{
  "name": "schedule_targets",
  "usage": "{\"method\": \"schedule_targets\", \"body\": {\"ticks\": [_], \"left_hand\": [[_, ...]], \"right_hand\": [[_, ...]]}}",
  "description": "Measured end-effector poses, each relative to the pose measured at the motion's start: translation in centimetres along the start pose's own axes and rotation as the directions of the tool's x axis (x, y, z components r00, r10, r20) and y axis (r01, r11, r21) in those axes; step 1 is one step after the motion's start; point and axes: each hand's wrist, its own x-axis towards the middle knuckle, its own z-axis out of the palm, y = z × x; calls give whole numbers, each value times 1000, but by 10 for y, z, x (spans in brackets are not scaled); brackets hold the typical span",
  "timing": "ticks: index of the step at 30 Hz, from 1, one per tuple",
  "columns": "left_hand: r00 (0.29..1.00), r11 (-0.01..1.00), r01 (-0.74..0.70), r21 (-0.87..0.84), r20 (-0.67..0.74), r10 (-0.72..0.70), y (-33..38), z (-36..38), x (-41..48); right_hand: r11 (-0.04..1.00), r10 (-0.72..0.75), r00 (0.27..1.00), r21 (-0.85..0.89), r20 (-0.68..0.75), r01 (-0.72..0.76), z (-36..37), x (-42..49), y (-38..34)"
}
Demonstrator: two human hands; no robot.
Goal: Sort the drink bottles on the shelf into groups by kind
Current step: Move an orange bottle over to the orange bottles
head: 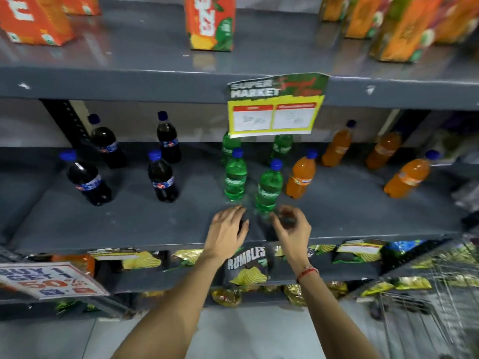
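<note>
On the grey middle shelf (108,224) stand three groups of blue-capped bottles. Several dark cola bottles (162,177) are at the left. Several green bottles (235,177) stand in the middle, the nearest one (269,189) just beyond my fingers. Several orange bottles (302,176) stand at the right. My left hand (226,233) hovers over the shelf's front edge, fingers apart, holding nothing. My right hand (291,226) is beside it, fingers curled and apart, below the nearest green bottle and not touching it.
A yellow supermarket price tag (274,110) hangs from the upper shelf and hides the tops of the rear green bottles. Orange juice cartons (211,22) stand on the upper shelf. Snack bags (246,265) fill the shelf below. A wire cart (420,314) is at the lower right.
</note>
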Motion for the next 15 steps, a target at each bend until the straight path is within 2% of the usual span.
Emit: {"method": "schedule_targets", "body": {"ticks": [5,9,12,15], "left_hand": [[995,999,36,40,94,-39,39,32,12],[989,988,64,143,121,-81,46,42,14],[990,988,68,139,115,-85,48,44,15],[991,988,83,129,96,-96,50,45,15]], "right_hand": [[996,89,991,4,-99,-89,-45,48,28],[982,170,985,-81,18,-168,-52,92,34],[981,150,982,-144,114,-133,-45,108,37],[986,139,982,-115,130,-124,-36,111,39]]}}
